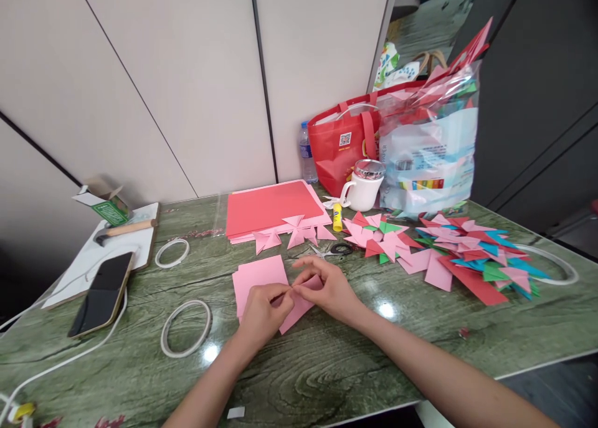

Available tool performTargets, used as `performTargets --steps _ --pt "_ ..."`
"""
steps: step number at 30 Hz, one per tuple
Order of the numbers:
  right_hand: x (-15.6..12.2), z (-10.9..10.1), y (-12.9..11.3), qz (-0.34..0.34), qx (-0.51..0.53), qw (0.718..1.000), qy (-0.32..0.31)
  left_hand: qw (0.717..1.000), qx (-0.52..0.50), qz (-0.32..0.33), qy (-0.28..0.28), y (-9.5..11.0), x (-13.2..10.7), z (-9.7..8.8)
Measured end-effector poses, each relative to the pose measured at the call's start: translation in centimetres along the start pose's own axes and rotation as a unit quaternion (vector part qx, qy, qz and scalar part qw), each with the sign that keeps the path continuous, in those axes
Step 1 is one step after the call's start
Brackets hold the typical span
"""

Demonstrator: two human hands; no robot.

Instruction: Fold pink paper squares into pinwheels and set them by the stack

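Observation:
My left hand (265, 309) and my right hand (329, 288) meet over the table, thumbs and forefingers pinched together on a piece of pink paper (296, 314). Part of that paper is hidden behind the fingers, so its fold cannot be made out fully. Just behind my left hand lies a small stack of pink paper squares (261, 271). Farther back, several folded pink paper pieces (295, 231) rest along the front edge of a pile of red and pink sheets (273, 209). Black-handled scissors (339, 249) lie beyond my right hand.
Heaps of folded coloured paper (380, 235) spread to the right. Behind them stand a yellow glue stick (337, 217), a white mug (364, 188), a red bag (334, 151) and a filled plastic bag (427, 160). On the left are tape rolls (185, 352), a phone (103, 294) and a hammer (126, 229).

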State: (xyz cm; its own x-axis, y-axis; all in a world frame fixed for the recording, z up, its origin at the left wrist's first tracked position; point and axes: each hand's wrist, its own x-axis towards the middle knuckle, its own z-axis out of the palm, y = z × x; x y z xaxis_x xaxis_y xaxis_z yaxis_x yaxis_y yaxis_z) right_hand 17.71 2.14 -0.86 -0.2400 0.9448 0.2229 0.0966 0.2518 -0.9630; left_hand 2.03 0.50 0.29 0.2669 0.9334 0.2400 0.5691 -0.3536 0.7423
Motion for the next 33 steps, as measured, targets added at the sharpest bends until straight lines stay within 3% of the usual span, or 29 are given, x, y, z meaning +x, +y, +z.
performTargets --steps 6,10,12,14,16,18,20,29,33 --pt "1.1 -1.7 0.7 0.014 0.002 0.998 0.069 0.998 -0.019 -0.052 0.040 -0.3 0.3 -1.3" --pt "1.7 -2.6 1.1 0.022 0.011 0.993 0.116 0.975 -0.031 -0.082 0.203 -0.8 0.6 -1.9" --pt "1.6 -2.3 1.1 0.041 0.036 0.992 0.111 0.965 -0.039 -0.063 0.251 -0.7 0.7 -1.9" --pt "1.3 -1.7 0.9 0.063 0.060 0.993 0.080 0.976 -0.046 -0.032 0.211 -0.4 0.7 -1.7" --pt "1.0 -1.0 0.9 0.061 0.080 0.994 0.042 0.989 -0.064 -0.027 0.127 0.0 0.6 -1.4" --pt "0.8 -0.6 0.9 0.046 0.081 0.995 0.027 0.993 -0.092 -0.052 0.057 0.2 0.5 -1.0" --pt "0.8 -0.5 1.1 0.038 0.084 0.995 0.023 0.989 -0.114 -0.083 0.036 0.2 0.4 -0.9" --pt "1.6 -1.2 1.4 0.078 0.131 0.982 0.107 0.975 -0.123 -0.115 0.143 0.1 0.6 -2.1" --pt "1.8 -1.5 1.6 0.097 0.186 0.967 0.147 0.940 -0.191 -0.145 0.243 -0.9 0.6 -1.8"
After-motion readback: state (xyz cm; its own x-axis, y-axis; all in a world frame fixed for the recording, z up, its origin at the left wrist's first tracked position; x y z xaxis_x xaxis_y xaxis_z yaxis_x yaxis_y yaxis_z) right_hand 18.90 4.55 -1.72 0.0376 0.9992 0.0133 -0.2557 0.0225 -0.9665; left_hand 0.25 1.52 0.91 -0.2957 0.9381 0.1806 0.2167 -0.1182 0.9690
